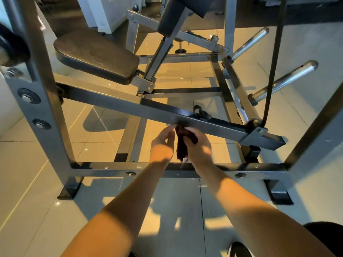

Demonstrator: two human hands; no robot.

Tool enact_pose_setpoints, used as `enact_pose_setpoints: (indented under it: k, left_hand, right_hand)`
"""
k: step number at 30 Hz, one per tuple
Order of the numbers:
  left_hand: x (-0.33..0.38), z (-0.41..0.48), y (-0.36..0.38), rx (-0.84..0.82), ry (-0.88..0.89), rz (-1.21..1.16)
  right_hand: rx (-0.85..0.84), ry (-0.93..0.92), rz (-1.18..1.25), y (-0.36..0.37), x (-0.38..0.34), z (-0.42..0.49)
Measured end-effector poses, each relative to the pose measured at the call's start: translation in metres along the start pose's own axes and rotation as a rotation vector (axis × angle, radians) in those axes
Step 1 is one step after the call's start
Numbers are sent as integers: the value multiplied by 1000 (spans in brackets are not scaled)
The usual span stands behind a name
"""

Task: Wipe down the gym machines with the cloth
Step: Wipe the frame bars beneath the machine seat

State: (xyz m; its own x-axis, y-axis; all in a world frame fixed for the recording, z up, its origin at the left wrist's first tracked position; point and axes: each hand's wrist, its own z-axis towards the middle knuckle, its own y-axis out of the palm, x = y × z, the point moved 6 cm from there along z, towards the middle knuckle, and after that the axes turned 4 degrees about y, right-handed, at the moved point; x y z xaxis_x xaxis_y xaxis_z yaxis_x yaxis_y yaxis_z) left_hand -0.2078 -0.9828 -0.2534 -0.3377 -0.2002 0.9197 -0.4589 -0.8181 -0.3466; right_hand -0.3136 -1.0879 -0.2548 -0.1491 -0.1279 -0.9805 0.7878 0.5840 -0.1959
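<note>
1. The floor is laid in large, pale, glossy tiles with thin dark joints; warm orange light falls across it in patches, cut by the long shadows of the machine's bars.
2. A grey steel gym machine fills the view — bolted uprights at the left, a low crossbar with black feet resting on the tiles, and a black padded seat raised at the upper left.
3. A sloping square beam runs from the left upright down to the right, with a black ring-shaped fitting on its top face.
4. Two chrome pegs angle up at the right, and a black strap hangs down in front of them.
5. The dark cloth hangs bunched just below the beam's underside, between the two hands.
6. The right hand is clenched around the cloth's upper part — its fingers wrap the fabric.
7. The left hand sits just beside the cloth with curled fingers; whether it grips the fabric cannot be told.
8. White panels and dark flooring show at the far end of the room.
</note>
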Motion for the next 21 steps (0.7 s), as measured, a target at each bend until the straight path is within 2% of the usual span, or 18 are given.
enact_pose_setpoints:
  k: [3,6,8,10,12,13,14,16,17,19,21]
  left_hand:
    - [-15,18,-9,1,-80,167]
    - [-18,28,-14,37,-94,94]
    - [-21,30,-17,63,-94,81]
    - [-32,28,-17,73,-168,-95]
    - [-38,26,-14,66,-250,-265]
    - [-37,24,-13,62,-249,-262]
    - [-34,22,-11,41,-232,-228]
    - [-25,19,-10,3,-146,2]
    - [-20,19,-11,-5,-101,117]
    - [-17,20,-14,-15,-49,188]
    - [-18,23,-17,-21,-18,213]
  right_hand:
    - [147,18,-89,-19,2,13]
    - [139,-10,-88,-7,-5,24]
    - [144,-115,-126,15,-14,24]
    - [123,-220,-189,41,-22,20]
    - [87,-202,-120,55,-22,20]
    - [84,-214,-114,55,-21,20]
    - [93,-247,-155,51,-22,19]
    - [121,-289,-229,35,-18,21]
    - [138,-247,-220,25,-13,24]
    - [182,-107,-156,11,-1,24]
    - [219,-102,-157,15,-2,22]
